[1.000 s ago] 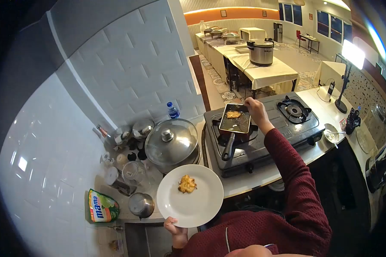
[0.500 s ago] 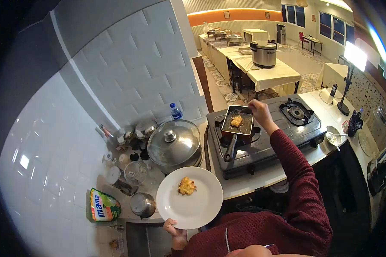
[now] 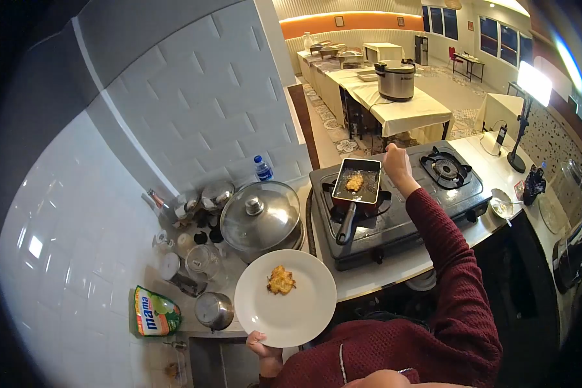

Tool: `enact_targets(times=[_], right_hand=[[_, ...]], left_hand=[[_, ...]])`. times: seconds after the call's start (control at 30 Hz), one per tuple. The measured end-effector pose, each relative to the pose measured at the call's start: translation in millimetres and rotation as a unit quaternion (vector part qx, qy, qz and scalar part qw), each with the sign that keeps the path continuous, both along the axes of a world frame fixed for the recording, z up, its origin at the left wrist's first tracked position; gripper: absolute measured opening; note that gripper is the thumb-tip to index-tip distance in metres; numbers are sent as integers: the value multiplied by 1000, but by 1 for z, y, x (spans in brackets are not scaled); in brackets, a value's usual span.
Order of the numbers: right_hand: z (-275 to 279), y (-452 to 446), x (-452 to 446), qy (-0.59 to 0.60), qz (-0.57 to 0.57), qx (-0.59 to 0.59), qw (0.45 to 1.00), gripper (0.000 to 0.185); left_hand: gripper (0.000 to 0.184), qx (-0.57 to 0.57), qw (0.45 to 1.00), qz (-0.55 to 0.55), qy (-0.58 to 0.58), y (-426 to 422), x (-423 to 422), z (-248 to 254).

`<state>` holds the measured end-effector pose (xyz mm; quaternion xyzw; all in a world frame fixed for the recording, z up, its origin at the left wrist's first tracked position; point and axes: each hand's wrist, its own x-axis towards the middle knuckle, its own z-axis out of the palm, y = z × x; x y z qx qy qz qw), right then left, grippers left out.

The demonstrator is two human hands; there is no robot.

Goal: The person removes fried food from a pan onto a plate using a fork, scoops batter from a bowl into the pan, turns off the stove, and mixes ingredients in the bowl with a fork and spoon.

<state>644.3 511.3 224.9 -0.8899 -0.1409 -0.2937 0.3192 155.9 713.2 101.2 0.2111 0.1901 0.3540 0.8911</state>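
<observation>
Grey wall tiles (image 3: 194, 97) flank the stove (image 3: 427, 205). Our left hand (image 3: 267, 352) clamps the plate (image 3: 294, 318) by its rim, presumably keeping one fritter (image 3: 280, 280) level; our right hand (image 3: 398, 167) curls beside the pan (image 3: 370, 176) bearing another fritter (image 3: 354, 182), its grip unclear.

Left hand (image 3: 264, 348) gripping white plate (image 3: 297, 310) bearing fried piece (image 3: 280, 280); right hand (image 3: 398, 167) beside rectangular pan (image 3: 370, 189).

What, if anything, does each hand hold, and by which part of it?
The left hand holds the white plate by its near rim; whether the right hand holds anything cannot be told.
</observation>
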Motion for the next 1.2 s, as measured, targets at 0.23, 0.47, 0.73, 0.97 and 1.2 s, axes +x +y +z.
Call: enact_targets(times=[0.23,0.47,0.73,0.97,1.2], right_hand=[[-23,-6,3,42,-6,62,997,16],[-64,2,17,31,3,136,990,15],[-79,7,22,66,1,169,983,17],[-75,11,15,44,29,208,977,15],[-66,7,16,45,-5,183,982,16]], left_hand=[[67,18,1000,-14,5,-13,3,29],[69,38,999,16,21,-15,2,32],[68,43,998,14,32,-17,3,37],[65,5,999,-9,37,-16,-1,36],[64,-7,999,-4,39,-13,-4,29]])
